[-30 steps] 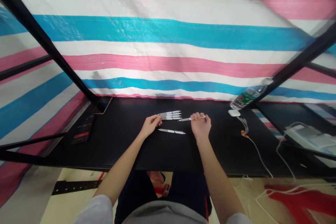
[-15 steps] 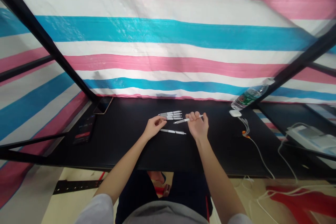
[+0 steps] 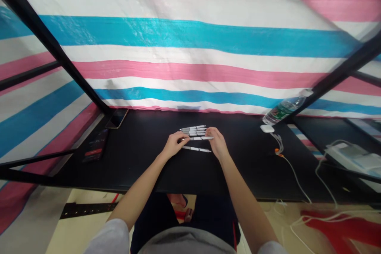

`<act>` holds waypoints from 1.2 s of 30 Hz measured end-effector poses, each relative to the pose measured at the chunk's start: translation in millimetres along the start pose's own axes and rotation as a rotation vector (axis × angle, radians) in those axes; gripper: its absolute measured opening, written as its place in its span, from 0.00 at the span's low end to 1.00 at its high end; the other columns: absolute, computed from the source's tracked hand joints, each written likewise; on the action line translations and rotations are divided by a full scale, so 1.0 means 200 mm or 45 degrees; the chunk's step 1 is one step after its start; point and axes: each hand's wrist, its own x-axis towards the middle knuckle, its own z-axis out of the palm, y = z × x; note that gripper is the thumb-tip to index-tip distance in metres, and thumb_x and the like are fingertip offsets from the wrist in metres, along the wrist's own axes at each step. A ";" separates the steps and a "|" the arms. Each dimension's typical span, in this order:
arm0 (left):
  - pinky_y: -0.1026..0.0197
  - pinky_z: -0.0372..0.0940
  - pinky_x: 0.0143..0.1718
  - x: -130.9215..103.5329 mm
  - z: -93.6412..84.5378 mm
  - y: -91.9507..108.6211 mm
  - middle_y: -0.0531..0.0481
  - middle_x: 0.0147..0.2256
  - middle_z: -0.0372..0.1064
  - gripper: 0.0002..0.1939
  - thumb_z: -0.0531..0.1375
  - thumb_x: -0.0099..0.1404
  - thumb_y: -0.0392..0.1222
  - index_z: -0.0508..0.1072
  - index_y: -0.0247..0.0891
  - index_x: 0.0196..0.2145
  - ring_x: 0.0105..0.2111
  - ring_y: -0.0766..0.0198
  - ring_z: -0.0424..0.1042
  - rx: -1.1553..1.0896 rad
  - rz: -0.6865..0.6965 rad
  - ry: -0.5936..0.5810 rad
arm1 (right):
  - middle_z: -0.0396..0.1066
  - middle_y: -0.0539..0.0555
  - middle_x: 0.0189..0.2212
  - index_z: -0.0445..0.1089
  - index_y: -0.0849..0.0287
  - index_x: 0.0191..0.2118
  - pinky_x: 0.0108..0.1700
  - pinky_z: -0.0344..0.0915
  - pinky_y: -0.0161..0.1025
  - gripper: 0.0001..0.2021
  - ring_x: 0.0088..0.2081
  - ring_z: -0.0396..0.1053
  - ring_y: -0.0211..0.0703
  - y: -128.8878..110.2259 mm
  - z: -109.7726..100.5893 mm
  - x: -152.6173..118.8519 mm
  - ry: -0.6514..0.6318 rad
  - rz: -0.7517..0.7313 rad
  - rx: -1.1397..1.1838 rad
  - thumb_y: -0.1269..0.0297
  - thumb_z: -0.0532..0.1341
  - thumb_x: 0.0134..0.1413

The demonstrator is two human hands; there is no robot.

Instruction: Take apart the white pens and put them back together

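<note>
My left hand [image 3: 176, 143] is closed in a pinch at the left end of a white-and-grey pen [image 3: 200, 138]. The right end of that pen is between the fingers and thumb of my right hand [image 3: 218, 143]. It lies nearly level, side to side, just above the black table. Beyond it, several like pens [image 3: 193, 130] lie close together in a row. Nearer to me, a single pen [image 3: 199, 149] rests on the table, its left end beside my left hand.
On the left of the black table [image 3: 143, 166] lie a phone [image 3: 117, 118] and a dark device with a lit screen [image 3: 95, 145]. A water bottle [image 3: 282, 109], a white charger [image 3: 267, 128] and its cable are at the right. Striped sheeting [image 3: 190, 71] hangs behind.
The pen in my right hand has turned from slanted to level, and its left end has come to my left hand. My right hand has rotated inward; my left hand has barely moved.
</note>
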 end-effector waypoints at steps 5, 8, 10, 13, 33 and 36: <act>0.59 0.64 0.38 0.00 -0.02 -0.03 0.46 0.32 0.73 0.12 0.59 0.66 0.46 0.78 0.37 0.32 0.33 0.63 0.69 0.112 0.031 -0.055 | 0.64 0.48 0.21 0.70 0.58 0.29 0.27 0.58 0.35 0.11 0.23 0.60 0.37 0.06 -0.03 0.00 0.064 -0.068 -0.616 0.55 0.59 0.50; 0.60 0.64 0.38 0.00 -0.02 -0.03 0.48 0.30 0.72 0.11 0.59 0.66 0.43 0.78 0.38 0.30 0.32 0.63 0.69 0.180 0.041 -0.110 | 0.64 0.48 0.20 0.70 0.58 0.29 0.27 0.57 0.35 0.11 0.23 0.61 0.37 0.07 -0.02 -0.01 0.033 -0.162 -0.812 0.58 0.56 0.52; 0.60 0.63 0.37 -0.01 -0.01 -0.02 0.49 0.28 0.71 0.11 0.58 0.65 0.41 0.77 0.38 0.29 0.31 0.64 0.68 0.220 0.042 -0.151 | 0.64 0.48 0.20 0.70 0.58 0.29 0.27 0.58 0.35 0.10 0.23 0.61 0.38 0.07 -0.01 -0.02 0.014 -0.212 -0.900 0.59 0.55 0.53; 0.60 0.64 0.36 -0.01 -0.01 -0.02 0.49 0.27 0.70 0.10 0.58 0.65 0.41 0.77 0.38 0.29 0.30 0.64 0.67 0.262 0.032 -0.194 | 0.65 0.49 0.22 0.69 0.57 0.29 0.30 0.60 0.36 0.09 0.24 0.62 0.39 0.07 -0.01 -0.04 -0.070 -0.348 -1.069 0.63 0.53 0.54; 0.55 0.64 0.48 -0.02 -0.01 0.02 0.45 0.40 0.71 0.16 0.62 0.62 0.47 0.75 0.39 0.47 0.42 0.58 0.70 0.269 0.155 -0.357 | 0.68 0.56 0.35 0.72 0.57 0.33 0.46 0.64 0.46 0.08 0.39 0.65 0.48 0.11 -0.08 0.00 0.237 -0.652 -1.337 0.67 0.55 0.54; 0.53 0.64 0.49 -0.01 -0.01 0.01 0.44 0.41 0.71 0.14 0.58 0.66 0.45 0.75 0.39 0.46 0.44 0.57 0.69 0.245 0.076 -0.121 | 0.68 0.57 0.37 0.73 0.57 0.34 0.49 0.63 0.48 0.08 0.41 0.66 0.49 0.11 -0.08 0.00 0.227 -0.647 -1.330 0.68 0.56 0.54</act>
